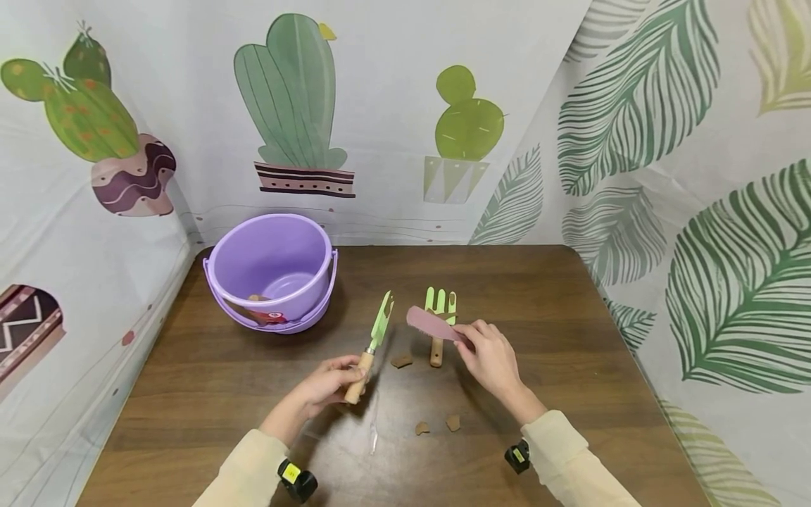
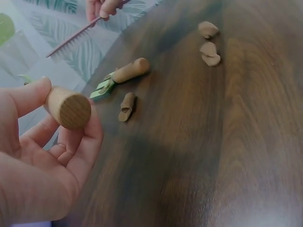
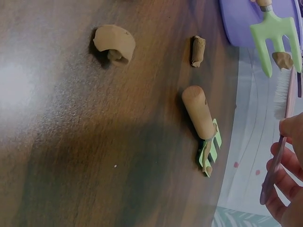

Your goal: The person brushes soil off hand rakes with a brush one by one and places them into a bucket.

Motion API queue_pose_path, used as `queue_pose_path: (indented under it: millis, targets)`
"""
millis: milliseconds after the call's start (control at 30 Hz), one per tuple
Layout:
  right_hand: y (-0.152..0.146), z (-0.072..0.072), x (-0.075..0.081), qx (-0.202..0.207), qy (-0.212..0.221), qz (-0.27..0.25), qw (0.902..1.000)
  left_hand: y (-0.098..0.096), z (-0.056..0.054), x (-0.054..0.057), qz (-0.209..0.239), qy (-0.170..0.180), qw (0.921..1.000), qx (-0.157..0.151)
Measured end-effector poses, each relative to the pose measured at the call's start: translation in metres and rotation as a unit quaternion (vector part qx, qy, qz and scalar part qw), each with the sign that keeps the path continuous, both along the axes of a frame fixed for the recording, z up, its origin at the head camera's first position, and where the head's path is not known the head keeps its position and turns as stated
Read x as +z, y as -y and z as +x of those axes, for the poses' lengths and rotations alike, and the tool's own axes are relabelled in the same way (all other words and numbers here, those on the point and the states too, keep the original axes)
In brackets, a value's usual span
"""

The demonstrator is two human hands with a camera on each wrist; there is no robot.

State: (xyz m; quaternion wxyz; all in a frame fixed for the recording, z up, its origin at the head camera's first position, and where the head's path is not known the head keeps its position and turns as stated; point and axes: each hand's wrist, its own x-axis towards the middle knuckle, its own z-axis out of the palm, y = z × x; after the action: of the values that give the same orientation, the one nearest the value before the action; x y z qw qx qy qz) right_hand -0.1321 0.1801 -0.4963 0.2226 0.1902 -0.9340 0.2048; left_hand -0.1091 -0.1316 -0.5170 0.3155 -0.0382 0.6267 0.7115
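My left hand (image 1: 326,386) grips the wooden handle of a small garden fork (image 1: 360,378), held above the table with its light green tines pointing away. A brown clay lump (image 3: 282,60) clings to those tines in the right wrist view. Pinched by its handle in my right hand (image 1: 496,358) is a pink brush (image 1: 431,324); pale bristles (image 3: 281,97) show under it. The brush hovers over a second green garden fork (image 1: 436,351), which lies on the table with clay on its tines. Near it is a clay piece (image 1: 402,361).
A purple bucket (image 1: 272,246) stands at the back left, with some brown clay low inside. Two more clay bits (image 1: 453,422) lie toward the front of the brown wooden table (image 1: 538,296). Printed cloth (image 1: 393,127) hangs behind the table and along its sides.
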Motion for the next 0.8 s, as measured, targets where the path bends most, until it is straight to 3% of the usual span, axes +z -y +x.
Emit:
queue_pose_path:
  millis: [400, 800]
  targets:
    - [0.004, -0.003, 0.002, -0.006, -0.003, -0.011, 0.9999, 0.000, 0.004, 0.000, 0.094, 0.039, 0.9947, -0.015]
    - [0.007, -0.007, 0.005, 0.025, -0.016, -0.008, 0.9995, -0.006, 0.012, -0.008, 0.173, 0.064, 0.9824, -0.029]
